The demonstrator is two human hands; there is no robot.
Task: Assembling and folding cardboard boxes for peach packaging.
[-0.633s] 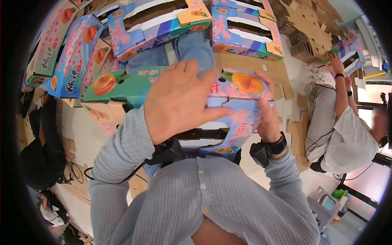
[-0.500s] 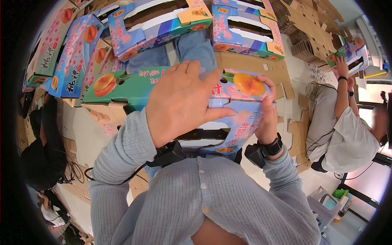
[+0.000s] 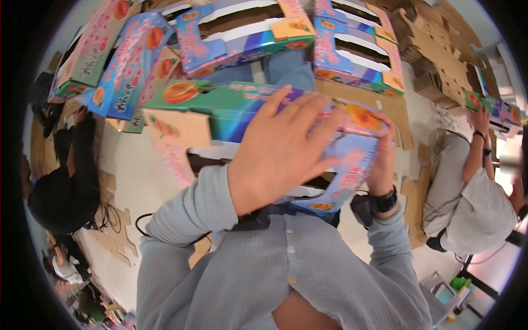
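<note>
A long printed fruit carton (image 3: 225, 116), green at its left end and shading through blue to pink, lies across in front of my body. Peaches are pictured on it, and a long cut-out opening shows on the side towards me. Across its upper face lies my left hand (image 3: 286, 151), slightly blurred, fingers spread and thumb reaching over the near edge. My right hand (image 3: 382, 162) wraps round the carton's right end and grips it. A loose-looking peach-coloured flap (image 3: 187, 129) sits at the left end. My left hand hides the carton's middle.
Similar cartons stand beyond it: an open-topped one (image 3: 242, 38), stacked ones (image 3: 357, 55) and narrow ones (image 3: 126, 71) at the far left. Flat cardboard piles (image 3: 434, 71) lie far right. Another person (image 3: 473, 203) handles a carton at the right; a dark-clothed person (image 3: 66, 192) is at left.
The whole view has shifted, so the carton sits further right in the picture. My left hand has slid slightly rightward on the carton, its fingers more spread. My right hand keeps its grip.
</note>
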